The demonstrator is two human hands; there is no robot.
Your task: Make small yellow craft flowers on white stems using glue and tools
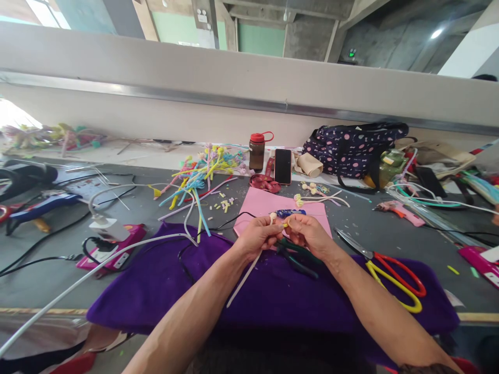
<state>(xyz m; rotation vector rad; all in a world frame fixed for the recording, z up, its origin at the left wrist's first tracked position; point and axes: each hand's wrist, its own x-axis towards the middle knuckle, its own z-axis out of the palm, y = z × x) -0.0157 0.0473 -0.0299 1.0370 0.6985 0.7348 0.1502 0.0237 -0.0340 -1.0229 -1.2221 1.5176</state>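
My left hand (258, 236) and my right hand (307, 234) meet over a purple cloth (163, 280), both with fingers pinched. Together they hold a white pipe cleaner (244, 280) whose free end hangs down toward me; a small cream curled tip shows above my left fingers. Something small and yellow sits in my right fingertips. Green-handled pliers (298, 257) lie on the cloth just under my hands. A pink sheet (265, 205) lies beyond them, with a blue piece (290, 213) on it.
Red-and-yellow scissors (393, 272) lie to the right on the cloth. A heap of coloured pipe cleaners (198, 176), a brown bottle (256, 151), a phone (283, 166) and a spotted bag (351, 148) stand behind. Glue guns (111, 244) and cables lie left.
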